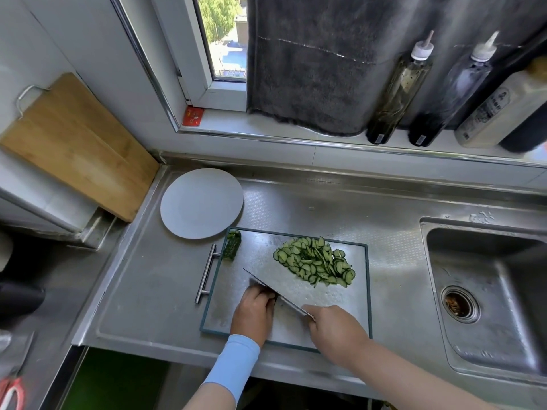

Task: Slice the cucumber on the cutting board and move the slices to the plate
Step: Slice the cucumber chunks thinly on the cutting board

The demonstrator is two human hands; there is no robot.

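Note:
A steel cutting board [225, 309] with a dark green rim lies on the metal counter. A heap of thin cucumber slices [315, 263] covers its far right part. A cucumber end piece [231, 246] lies at the far left corner. My right hand [334, 329] grips the handle of a cleaver [268, 287], blade edge down on the board. My left hand [254, 310] has its curled fingers against the blade's left side; whether it holds anything is hidden. A bare white plate [201, 202] sits just beyond the board's left corner.
A sink [485, 291] with a drain opens to the right of the board. Bottles [399, 90] and a dark towel [310, 63] line the windowsill behind. A wooden board [74, 143] leans against the wall at left. The cutting board's handle [207, 272] sticks out left.

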